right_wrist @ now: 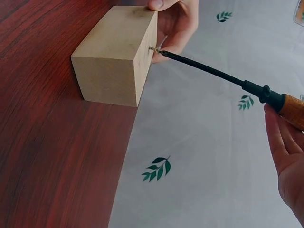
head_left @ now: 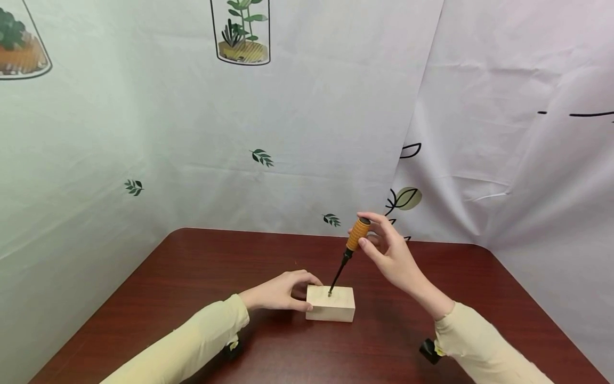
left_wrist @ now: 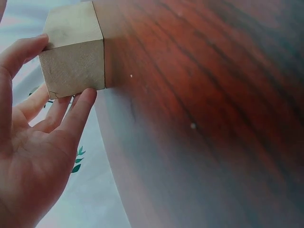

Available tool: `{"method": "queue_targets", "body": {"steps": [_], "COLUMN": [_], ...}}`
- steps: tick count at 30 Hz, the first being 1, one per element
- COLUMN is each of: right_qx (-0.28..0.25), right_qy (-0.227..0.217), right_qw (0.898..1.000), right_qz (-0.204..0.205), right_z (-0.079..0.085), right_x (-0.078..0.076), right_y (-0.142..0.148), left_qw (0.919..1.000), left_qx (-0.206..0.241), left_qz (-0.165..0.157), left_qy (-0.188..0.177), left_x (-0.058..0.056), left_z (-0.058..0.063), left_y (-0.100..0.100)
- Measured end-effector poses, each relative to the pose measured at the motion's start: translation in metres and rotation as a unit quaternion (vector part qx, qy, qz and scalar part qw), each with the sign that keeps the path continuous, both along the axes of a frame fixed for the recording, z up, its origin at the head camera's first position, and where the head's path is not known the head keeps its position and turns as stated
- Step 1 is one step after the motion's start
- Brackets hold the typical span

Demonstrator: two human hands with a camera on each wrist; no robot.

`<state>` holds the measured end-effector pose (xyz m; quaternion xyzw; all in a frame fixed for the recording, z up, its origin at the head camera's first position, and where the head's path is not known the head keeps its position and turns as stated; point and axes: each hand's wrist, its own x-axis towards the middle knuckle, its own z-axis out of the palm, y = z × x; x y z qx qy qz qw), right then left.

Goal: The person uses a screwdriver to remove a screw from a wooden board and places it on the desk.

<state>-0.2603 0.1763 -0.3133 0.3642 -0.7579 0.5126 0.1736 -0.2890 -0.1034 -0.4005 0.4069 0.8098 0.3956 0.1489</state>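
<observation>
A pale wooden block [head_left: 330, 313] lies on the table, and my left hand [head_left: 283, 290] grips its left end between thumb and fingers. In the left wrist view the thumb and fingers [left_wrist: 84, 107] are on opposite sides of the block [left_wrist: 73, 69]. My right hand [head_left: 390, 256] holds the orange handle of a screwdriver [head_left: 358, 233], which leans to the right above the block. Its dark shaft runs down to a small screw [right_wrist: 154, 49] standing partly out of the block's top face. The tip meets the screw head or sits very close to it.
The dark red-brown table [head_left: 259, 352] extends around the block. Behind it hangs a white cloth [head_left: 192, 133] printed with leaves and plant jars. A small black device [head_left: 430, 351] sits beneath the right sleeve at the wrist.
</observation>
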Motion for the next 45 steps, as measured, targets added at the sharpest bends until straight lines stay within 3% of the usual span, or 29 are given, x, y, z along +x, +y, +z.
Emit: {"method": "queue_targets", "body": {"steps": [14, 19, 30, 36, 45], "right_qx": [0.002, -0.013, -0.032, -0.065, -0.066], "right_qy": [0.001, -0.019, 0.012, -0.013, -0.046], "right_qw": [0.999, 0.999, 0.998, 0.996, 0.996], "right_qz": [0.033, 0.04, -0.06, -0.058, -0.035], "right_z": [0.001, 0.001, 0.003, 0.009, 0.019], "right_x": [0.004, 0.003, 0.01, 0.013, 0.01], "right_y": [0.0, -0.004, -0.019, -0.024, -0.023], "left_qw": [0.9992, 0.9988, 0.9989, 0.9987, 0.9984], "left_qx": [0.013, 0.021, 0.012, 0.009, 0.011], "left_qz": [0.02, 0.018, 0.014, 0.01, -0.003], "left_qy": [-0.033, -0.04, -0.044, -0.05, -0.055], "left_x": [0.004, 0.006, 0.011, 0.012, 0.01], "left_z": [-0.001, -0.003, 0.002, 0.002, 0.004], "left_y": [0.003, 0.002, 0.002, 0.002, 0.003]}}
